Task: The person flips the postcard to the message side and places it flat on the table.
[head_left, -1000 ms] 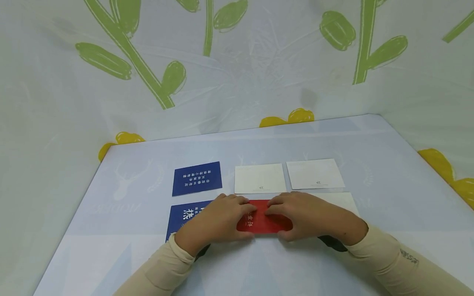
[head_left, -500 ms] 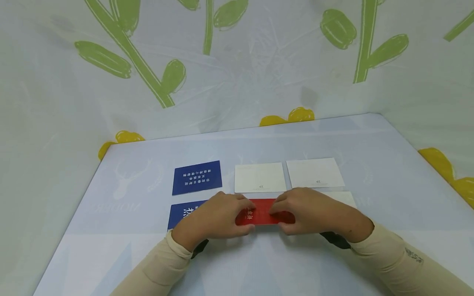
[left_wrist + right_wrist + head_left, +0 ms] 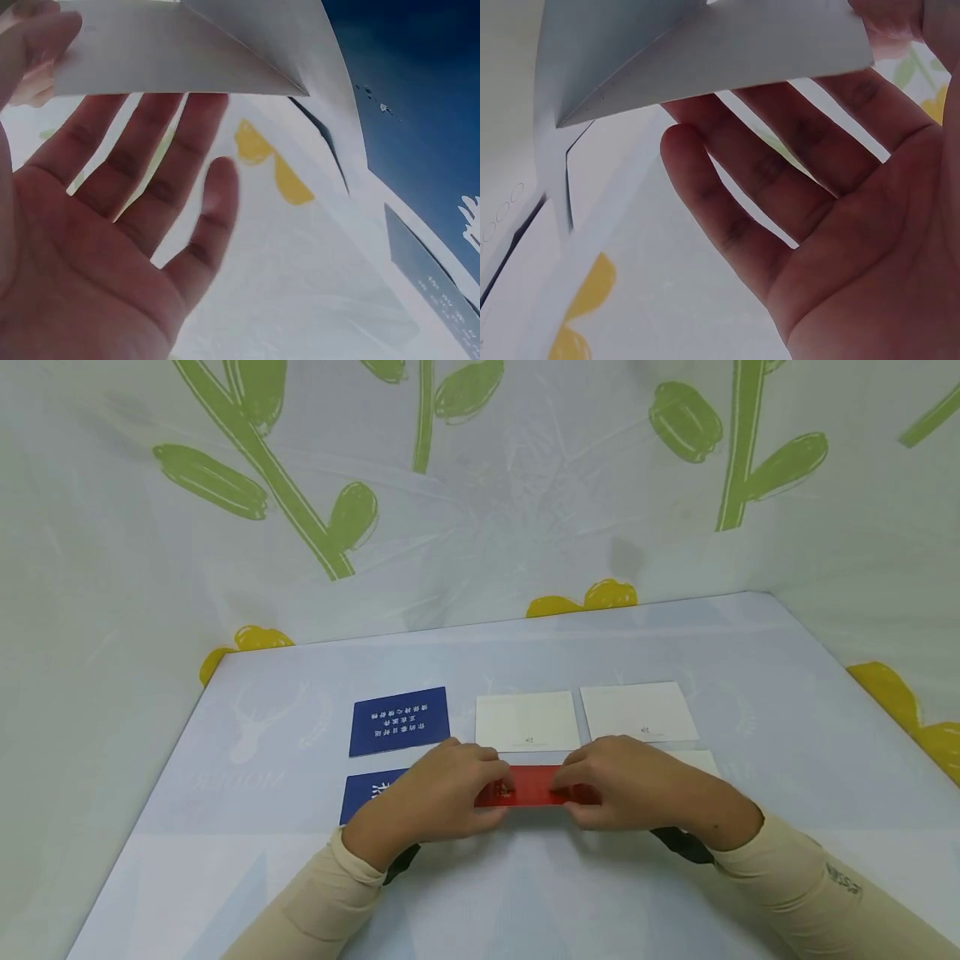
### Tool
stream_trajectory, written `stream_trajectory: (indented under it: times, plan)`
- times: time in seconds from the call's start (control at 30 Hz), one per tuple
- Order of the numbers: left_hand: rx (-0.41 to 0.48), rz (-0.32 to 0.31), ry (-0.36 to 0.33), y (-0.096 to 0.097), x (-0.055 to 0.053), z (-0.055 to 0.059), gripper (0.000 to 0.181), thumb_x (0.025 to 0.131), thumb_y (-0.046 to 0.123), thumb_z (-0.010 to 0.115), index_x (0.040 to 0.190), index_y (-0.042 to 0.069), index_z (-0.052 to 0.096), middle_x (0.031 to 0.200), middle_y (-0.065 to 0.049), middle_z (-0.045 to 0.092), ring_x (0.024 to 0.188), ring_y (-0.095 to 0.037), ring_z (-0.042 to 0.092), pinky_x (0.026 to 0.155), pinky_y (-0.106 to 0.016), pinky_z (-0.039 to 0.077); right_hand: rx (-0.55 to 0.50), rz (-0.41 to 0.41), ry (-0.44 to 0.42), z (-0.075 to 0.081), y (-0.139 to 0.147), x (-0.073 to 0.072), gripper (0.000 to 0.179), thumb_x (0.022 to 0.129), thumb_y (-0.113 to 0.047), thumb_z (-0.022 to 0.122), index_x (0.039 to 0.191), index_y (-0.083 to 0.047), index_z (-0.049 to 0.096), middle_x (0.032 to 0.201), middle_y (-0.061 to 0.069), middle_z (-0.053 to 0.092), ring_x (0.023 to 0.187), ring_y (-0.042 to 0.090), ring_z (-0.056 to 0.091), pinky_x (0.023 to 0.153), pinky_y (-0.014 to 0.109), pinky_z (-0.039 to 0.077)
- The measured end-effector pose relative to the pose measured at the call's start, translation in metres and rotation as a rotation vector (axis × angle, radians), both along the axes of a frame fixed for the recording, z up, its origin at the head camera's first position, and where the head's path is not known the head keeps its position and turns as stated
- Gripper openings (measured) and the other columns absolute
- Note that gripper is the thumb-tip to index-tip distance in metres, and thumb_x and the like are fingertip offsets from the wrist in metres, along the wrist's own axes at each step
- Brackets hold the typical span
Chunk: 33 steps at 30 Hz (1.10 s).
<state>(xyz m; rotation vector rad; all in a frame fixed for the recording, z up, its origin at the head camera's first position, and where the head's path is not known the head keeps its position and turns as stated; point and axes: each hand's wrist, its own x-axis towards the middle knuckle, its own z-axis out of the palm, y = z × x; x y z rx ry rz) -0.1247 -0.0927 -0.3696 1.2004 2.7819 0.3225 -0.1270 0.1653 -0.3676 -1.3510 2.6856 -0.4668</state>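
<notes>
A red card (image 3: 534, 785) with pale characters lies crosswise between both hands in the head view. My left hand (image 3: 438, 789) pinches its left end, fingertips on the red face and thumb at the near edge. On the opposite end my right hand (image 3: 637, 783) pinches in the same way. The card's pale underside (image 3: 150, 64) slants above the left palm in the left wrist view. From the right wrist, that whitish underside (image 3: 780, 52) also shows, the thumb in front of it and the other fingers reaching behind.
Behind the hands lie a blue card (image 3: 400, 721) with white characters and two white cards (image 3: 527, 721). Another blue card (image 3: 363, 792) is partly covered by the left hand. The right hand overlaps a further white card (image 3: 699, 760). A patterned cloth wall (image 3: 480, 552) rises beyond the table.
The red card's near edge has moved up and away, so its visible red face looks narrower. Both hands have shifted slightly away with it, keeping their pinch. The other cards stay put.
</notes>
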Motion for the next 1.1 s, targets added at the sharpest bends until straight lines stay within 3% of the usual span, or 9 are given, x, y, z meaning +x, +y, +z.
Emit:
stream_trajectory:
  times: [0.2, 0.6, 0.9, 1.1]
  plan:
    - [0.021, -0.017, 0.05, -0.001, -0.002, 0.001, 0.024, 0.087, 0.034, 0.074, 0.107, 0.022, 0.075, 0.095, 0.009, 0.072, 0.077, -0.004, 0.055, 0.075, -0.026, 0.046, -0.024, -0.001, 0.036, 0.001, 0.001, -0.002, 0.014, 0.084, -0.016, 0.071, 0.096, -0.017, 0.077, 0.081, -0.009, 0.068, 0.067, -0.002, 0.049, 0.061, 0.016, 0.044]
    - [0.133, -0.061, 0.162, -0.002, -0.007, -0.002, 0.01, 0.088, 0.026, 0.075, 0.098, 0.023, 0.077, 0.083, 0.013, 0.071, 0.07, 0.001, 0.054, 0.069, -0.021, 0.045, -0.093, -0.003, 0.12, 0.001, 0.005, -0.007, 0.009, 0.085, -0.014, 0.073, 0.093, -0.015, 0.078, 0.083, -0.012, 0.069, 0.069, 0.0, 0.056, 0.063, 0.018, 0.05]
    - [0.193, -0.061, 0.287, -0.002, -0.01, -0.004, 0.008, 0.088, 0.023, 0.076, 0.096, 0.021, 0.078, 0.087, 0.01, 0.075, 0.068, -0.003, 0.058, 0.066, -0.022, 0.05, -0.116, -0.015, 0.167, 0.001, 0.008, -0.009, 0.009, 0.086, -0.011, 0.073, 0.092, -0.016, 0.078, 0.085, -0.012, 0.07, 0.069, 0.005, 0.061, 0.064, 0.02, 0.051]
    - [0.201, -0.047, 0.328, -0.002, -0.01, -0.002, 0.01, 0.087, 0.022, 0.077, 0.097, 0.02, 0.078, 0.088, 0.009, 0.076, 0.069, -0.005, 0.06, 0.067, -0.023, 0.052, -0.112, -0.043, 0.231, 0.001, 0.01, -0.012, 0.014, 0.083, -0.008, 0.075, 0.095, -0.015, 0.078, 0.087, -0.011, 0.071, 0.072, 0.005, 0.063, 0.066, 0.023, 0.054]
